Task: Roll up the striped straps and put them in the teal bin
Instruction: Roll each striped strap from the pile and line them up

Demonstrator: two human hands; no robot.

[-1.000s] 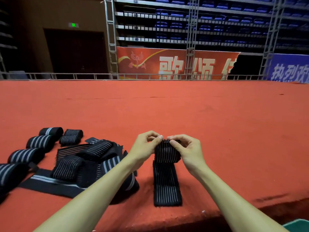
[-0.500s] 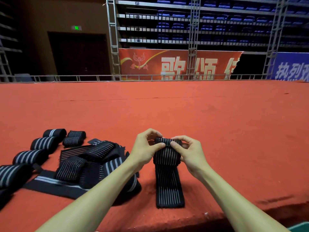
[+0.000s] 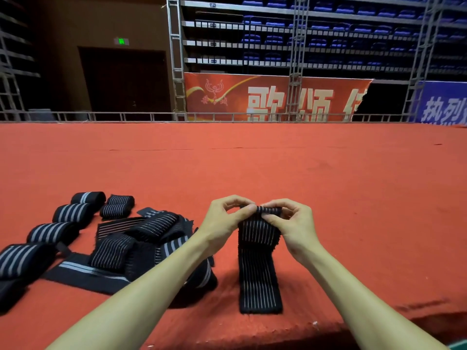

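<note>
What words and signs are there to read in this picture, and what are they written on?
"歌颂", then a third character cut off at the torn edge: on the red banner.
"热烈", bottoms hidden, then a character cut by the picture's edge: on the blue banner.
Green sign above the dark door: too small to read.
Small characters under the red banner's emblem: too blurred.
On the striped strap: no words show.

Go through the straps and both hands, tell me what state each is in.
Strap in hand: far end rolled, tail lying flat on the red carpet.
Left hand: pinching the roll.
Right hand: pinching the roll.
Rolled straps: finished, lined up at left.
Strap pile: loose, heaped.
</note>
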